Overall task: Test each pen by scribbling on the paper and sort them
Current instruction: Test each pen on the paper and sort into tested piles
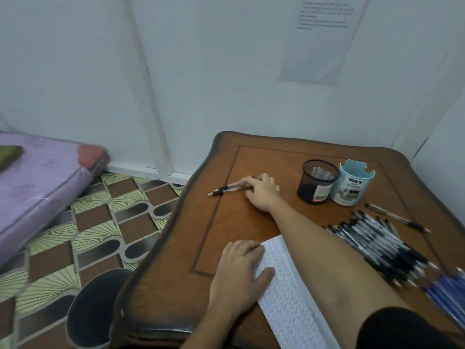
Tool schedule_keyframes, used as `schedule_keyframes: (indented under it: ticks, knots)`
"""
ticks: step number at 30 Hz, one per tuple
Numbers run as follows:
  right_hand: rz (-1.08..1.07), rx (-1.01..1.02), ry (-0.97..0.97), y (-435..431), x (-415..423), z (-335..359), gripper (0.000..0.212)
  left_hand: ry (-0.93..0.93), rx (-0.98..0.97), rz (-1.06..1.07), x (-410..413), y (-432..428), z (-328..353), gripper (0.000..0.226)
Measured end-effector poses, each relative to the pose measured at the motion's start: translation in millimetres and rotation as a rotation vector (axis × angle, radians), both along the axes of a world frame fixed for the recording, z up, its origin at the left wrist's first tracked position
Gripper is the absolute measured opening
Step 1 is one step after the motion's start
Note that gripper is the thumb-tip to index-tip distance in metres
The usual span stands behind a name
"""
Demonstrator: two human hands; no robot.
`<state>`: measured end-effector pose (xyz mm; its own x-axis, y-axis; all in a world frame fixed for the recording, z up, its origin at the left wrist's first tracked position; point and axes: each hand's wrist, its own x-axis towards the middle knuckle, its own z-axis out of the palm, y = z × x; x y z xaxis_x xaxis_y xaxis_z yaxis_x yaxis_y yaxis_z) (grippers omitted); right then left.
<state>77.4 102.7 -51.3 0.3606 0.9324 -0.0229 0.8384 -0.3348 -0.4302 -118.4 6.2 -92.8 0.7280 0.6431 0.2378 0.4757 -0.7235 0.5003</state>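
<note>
A brown wooden table [226,235] with a wavy edge and a dark inlaid line stands against a white wall [226,71]. A black mesh cup [317,181] stands toward the table's far side. A pale blue cup [352,183] touches it on the right.

Left of the mesh cup, two pens [227,188] lie on the table with their tips pointing away from it. The right hand [261,191] lies on their rear ends with bent fingers; whether its grip pinches them or only touches them I cannot tell. Nearer than the mesh cup, the left hand [239,275] rests flat, fingers straight, on the lined paper [289,298]. Right of the cup and nearer lies a heap of black pens [382,244], with a lone pen [397,217] between the heap and the cups. Blue pens [448,293] lie nearer still, beyond the heap.

Far left of the mesh cup, off the table, a dark bin [93,311] stands on a patterned floor [88,222], and a purple mattress [37,187] lies by the wall. Above the cup a printed sheet [324,39] hangs on the wall.
</note>
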Motion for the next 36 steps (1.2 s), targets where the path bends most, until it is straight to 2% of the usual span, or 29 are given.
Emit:
schedule_keyframes:
  ticks: [3, 8, 11, 14, 16, 18, 21, 24, 25, 26, 29, 33, 36]
  knots:
    - [-0.013, 0.027, 0.032, -6, 2, 0, 0.020, -0.009, 0.009, 0.000, -1, -1, 2, 0.057]
    - [0.002, 0.011, 0.166, -29, 9, 15, 0.014, -0.005, 0.012, 0.009, -2, -2, 4, 0.051]
    - [-0.042, 0.149, 0.492, -56, 13, 28, 0.010, 0.010, 0.023, 0.005, -2, -2, 4, 0.055]
    - [-0.162, 0.398, 0.883, -85, 9, 42, 0.003, 0.013, 0.018, -0.004, -2, -3, 7, 0.068]
    - [-0.219, 0.568, 1.138, -100, 5, 47, 0.008, 0.006, 0.002, -0.008, -3, -4, 9, 0.076]
    - [-0.234, 0.681, 1.295, -113, 2, 49, 0.015, -0.023, -0.008, -0.002, -3, -5, 8, 0.076]
    - [-0.226, 0.674, 1.291, -131, -1, 49, 0.021, -0.028, -0.011, 0.009, -1, -5, 7, 0.074]
    - [-0.166, 0.615, 1.202, -147, -4, 50, 0.009, -0.019, -0.003, 0.010, -1, -6, 8, 0.076]
    - [-0.153, 0.614, 1.189, -152, -4, 49, 0.014, -0.018, -0.002, 0.011, -1, -6, 8, 0.076]
    - [-0.151, 0.622, 1.173, -156, -3, 48, 0.017, -0.016, -0.003, 0.012, -1, -6, 9, 0.077]
    - [-0.190, 0.676, 1.103, -166, 1, 45, 0.006, -0.013, -0.012, 0.018, -1, -7, 11, 0.079]
    - [-0.318, 0.681, 1.272, -176, 8, 39, 0.047, 0.000, -0.012, 0.025, 0, -6, 10, 0.079]
    - [-0.383, 0.611, 1.227, -181, 13, 29, 0.064, -0.001, -0.014, 0.035, 0, -6, 8, 0.078]
